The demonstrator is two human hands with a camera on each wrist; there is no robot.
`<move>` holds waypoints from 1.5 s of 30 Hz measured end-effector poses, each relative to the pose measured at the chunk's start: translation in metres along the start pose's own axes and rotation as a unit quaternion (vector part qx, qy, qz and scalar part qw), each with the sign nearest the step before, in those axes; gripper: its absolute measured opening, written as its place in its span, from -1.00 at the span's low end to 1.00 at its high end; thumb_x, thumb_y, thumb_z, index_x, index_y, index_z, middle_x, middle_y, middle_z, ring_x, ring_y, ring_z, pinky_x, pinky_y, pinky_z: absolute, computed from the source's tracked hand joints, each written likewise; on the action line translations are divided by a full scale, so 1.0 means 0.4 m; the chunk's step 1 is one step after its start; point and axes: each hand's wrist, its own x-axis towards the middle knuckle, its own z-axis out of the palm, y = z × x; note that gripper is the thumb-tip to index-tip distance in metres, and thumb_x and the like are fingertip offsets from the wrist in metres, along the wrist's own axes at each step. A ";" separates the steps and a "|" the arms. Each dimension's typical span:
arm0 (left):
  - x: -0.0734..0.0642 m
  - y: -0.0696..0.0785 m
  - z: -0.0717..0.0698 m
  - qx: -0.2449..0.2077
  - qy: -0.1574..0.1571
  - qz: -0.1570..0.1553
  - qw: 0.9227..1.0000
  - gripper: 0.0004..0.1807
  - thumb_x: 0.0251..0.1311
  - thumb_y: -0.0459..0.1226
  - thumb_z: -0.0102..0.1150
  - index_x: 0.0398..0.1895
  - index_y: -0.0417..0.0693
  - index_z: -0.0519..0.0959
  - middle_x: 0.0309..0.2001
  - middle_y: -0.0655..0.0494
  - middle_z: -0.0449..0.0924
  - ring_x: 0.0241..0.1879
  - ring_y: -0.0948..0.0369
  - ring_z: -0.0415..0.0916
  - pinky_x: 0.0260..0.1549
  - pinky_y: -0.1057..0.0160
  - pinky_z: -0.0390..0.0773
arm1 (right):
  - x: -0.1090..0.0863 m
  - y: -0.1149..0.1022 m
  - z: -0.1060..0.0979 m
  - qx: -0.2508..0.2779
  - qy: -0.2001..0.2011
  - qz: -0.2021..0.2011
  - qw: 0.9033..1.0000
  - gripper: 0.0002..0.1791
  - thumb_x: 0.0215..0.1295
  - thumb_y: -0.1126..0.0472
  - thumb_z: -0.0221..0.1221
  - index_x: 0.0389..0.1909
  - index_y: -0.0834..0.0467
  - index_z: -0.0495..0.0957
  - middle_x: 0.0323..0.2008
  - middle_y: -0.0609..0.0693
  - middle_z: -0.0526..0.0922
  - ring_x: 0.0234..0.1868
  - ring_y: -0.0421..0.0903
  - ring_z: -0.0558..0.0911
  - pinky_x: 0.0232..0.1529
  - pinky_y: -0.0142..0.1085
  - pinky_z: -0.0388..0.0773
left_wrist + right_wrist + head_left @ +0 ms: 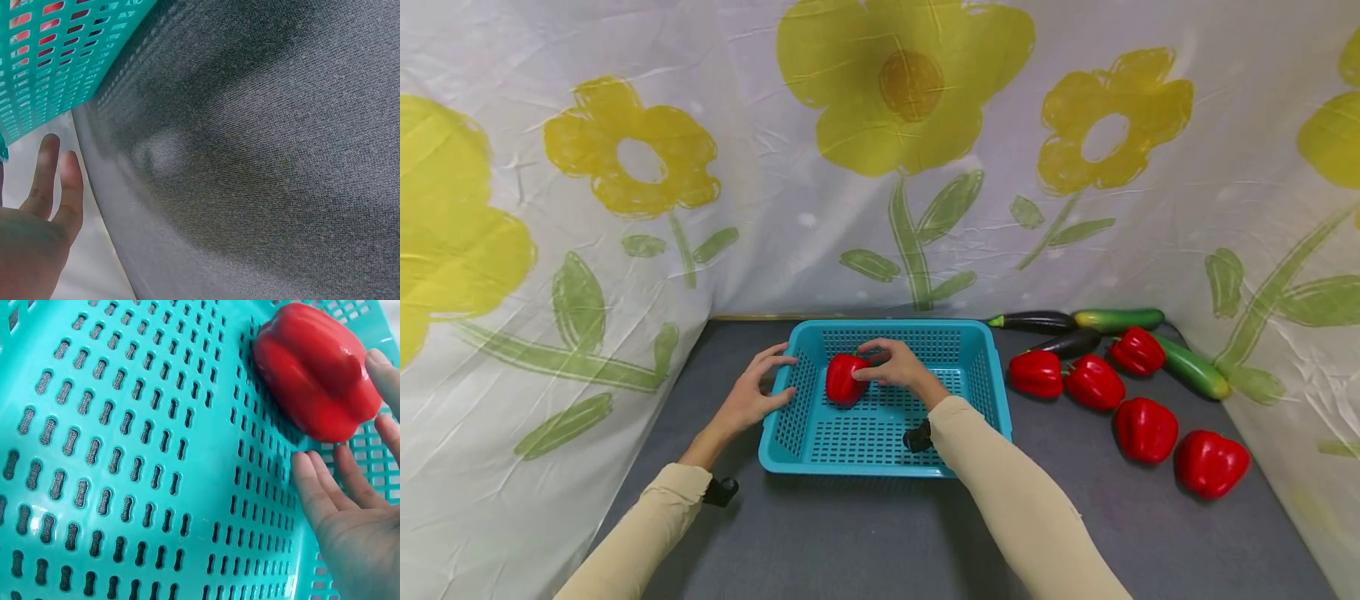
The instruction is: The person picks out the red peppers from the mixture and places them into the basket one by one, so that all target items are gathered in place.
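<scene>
A red bell pepper (pixel 842 380) sits in the left part of a turquoise perforated basket (pixel 880 468). My right hand (pixel 893 367) reaches into the basket beside it, thumb overlapping the pepper's right side in the head view. In the right wrist view, the fingers (pixel 310 478) are spread and loosely bent near the pepper (pixel 315 372), not wrapped round it. At the basket's left rim, my left hand (pixel 751 395) has thumb and fingertips up against the edge. The left wrist view shows two of its fingers (pixel 42 175) extended near the basket's outer side (pixel 47 69).
On the dark grey table (pixel 865 542), right of the basket, lie several more red bell peppers (pixel 1146 430). Behind them are two dark eggplants (pixel 1036 322) and two green zucchini-like vegetables (pixel 1193 367). A white flower-printed curtain (pixel 760 250) surrounds the table's back and sides.
</scene>
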 end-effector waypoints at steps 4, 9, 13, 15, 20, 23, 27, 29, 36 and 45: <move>-0.003 -0.022 0.006 0.010 0.003 -0.001 1.000 -0.53 0.19 -0.57 0.30 0.19 -0.44 0.49 0.42 -0.46 0.12 -0.05 -0.38 0.56 -0.28 0.08 0.66 | -0.011 -0.006 -0.012 -0.009 -0.010 -0.002 1.000 -0.36 0.28 0.21 0.41 0.35 0.23 0.46 0.29 0.28 0.44 0.27 0.20 0.43 0.11 0.12 0.52; -0.007 -0.070 0.012 0.008 0.000 -0.015 1.000 -0.51 0.24 -0.49 0.32 0.24 -0.30 0.49 0.48 -0.30 0.10 0.01 -0.34 0.55 -0.20 -0.10 0.64 | -0.031 -0.019 -0.045 -0.021 -0.029 -0.013 0.999 -0.36 0.31 0.23 0.38 0.38 0.24 0.43 0.33 0.31 0.40 0.30 0.22 0.42 0.15 0.16 0.48; -0.008 -0.084 0.012 0.000 -0.001 -0.015 1.000 -0.51 0.24 -0.47 0.32 0.25 -0.27 0.49 0.49 -0.26 0.10 0.03 -0.37 0.53 -0.18 -0.21 0.61 | -0.047 -0.032 -0.080 -0.031 -0.047 -0.029 0.998 -0.36 0.34 0.25 0.35 0.40 0.26 0.39 0.35 0.32 0.38 0.32 0.22 0.40 0.18 0.19 0.43; -0.009 -0.086 0.012 0.001 0.000 -0.014 1.000 -0.50 0.24 -0.47 0.32 0.25 -0.27 0.49 0.49 -0.25 0.10 0.02 -0.37 0.53 -0.19 -0.22 0.61 | -0.055 -0.039 -0.098 -0.036 -0.055 -0.037 0.997 -0.35 0.34 0.25 0.34 0.41 0.26 0.38 0.35 0.33 0.38 0.33 0.23 0.40 0.19 0.20 0.42; -0.010 -0.087 0.011 0.008 0.003 -0.010 1.000 -0.50 0.25 -0.47 0.32 0.26 -0.28 0.49 0.49 -0.26 0.11 0.02 -0.34 0.54 -0.17 -0.18 0.62 | -0.076 -0.059 -0.137 -0.043 -0.061 -0.055 0.996 -0.35 0.33 0.23 0.37 0.40 0.21 0.40 0.34 0.37 0.38 0.29 0.23 0.45 0.17 0.16 0.46; -0.010 -0.087 0.009 0.007 0.003 -0.008 1.000 -0.50 0.25 -0.47 0.32 0.26 -0.28 0.49 0.49 -0.27 0.10 0.02 -0.34 0.55 -0.17 -0.18 0.62 | -0.090 -0.070 -0.159 -0.038 -0.062 -0.061 0.996 -0.38 0.33 0.26 0.36 0.38 0.18 0.41 0.33 0.39 0.38 0.23 0.19 0.51 0.16 0.12 0.49; -0.010 -0.089 0.007 0.002 0.003 -0.008 1.000 -0.50 0.24 -0.48 0.32 0.26 -0.29 0.49 0.49 -0.30 0.09 0.01 -0.32 0.56 -0.17 -0.17 0.62 | -0.108 -0.084 -0.188 -0.035 -0.057 -0.067 0.995 -0.40 0.33 0.27 0.36 0.37 0.16 0.43 0.29 0.31 0.43 0.18 0.14 0.55 0.14 0.08 0.52; -0.009 -0.090 0.007 0.002 0.002 -0.009 1.000 -0.50 0.24 -0.48 0.31 0.26 -0.29 0.48 0.49 -0.31 0.09 0.00 -0.31 0.57 -0.16 -0.17 0.62 | -0.117 -0.089 -0.203 -0.037 -0.053 -0.072 0.995 -0.41 0.33 0.26 0.36 0.35 0.16 0.45 0.27 0.26 0.47 0.16 0.11 0.58 0.12 0.02 0.54; -0.003 -0.098 0.007 0.015 0.001 -0.008 1.000 -0.51 0.24 -0.47 0.31 0.24 -0.28 0.49 0.48 -0.28 0.11 0.02 -0.31 0.56 -0.14 -0.14 0.63 | -0.168 -0.104 -0.247 -0.049 -0.029 -0.099 0.993 -0.48 0.36 0.26 0.34 0.30 0.18 0.48 0.21 0.19 0.53 0.15 0.09 0.57 0.15 0.15 0.48; 0.012 -0.092 0.000 0.002 0.000 0.002 1.000 -0.50 0.23 -0.50 0.32 0.25 -0.29 0.49 0.48 -0.29 0.12 -0.01 -0.31 0.57 -0.15 -0.17 0.62 | -0.243 -0.123 -0.294 -0.029 0.003 -0.107 0.994 -0.49 0.37 0.18 0.34 0.29 0.17 0.49 0.22 0.10 0.56 0.17 0.06 0.59 0.17 0.00 0.50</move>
